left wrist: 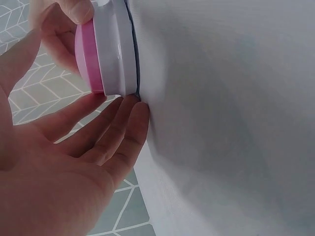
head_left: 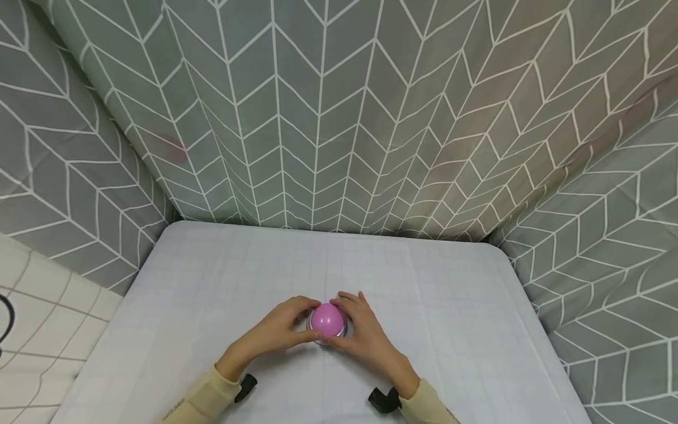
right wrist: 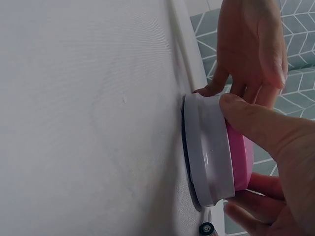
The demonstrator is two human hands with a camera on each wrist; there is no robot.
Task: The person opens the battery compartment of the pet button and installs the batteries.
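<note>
A round white device with a pink dome sits on the white table, between both hands. Its white base shows side-on in the right wrist view, dark along the underside. My right hand grips the device, thumb on the white rim and other fingers around the far side by the pink part. On the opposite side, my left hand touches the edge with fairly straight fingertips. The left thumb stands apart from the dome in the left wrist view.
The end of a small cylinder, like a battery, shows beside the device in the right wrist view. Grey curtains with white zigzag lines hang behind the table and along its sides. Dark straps sit at the wrists.
</note>
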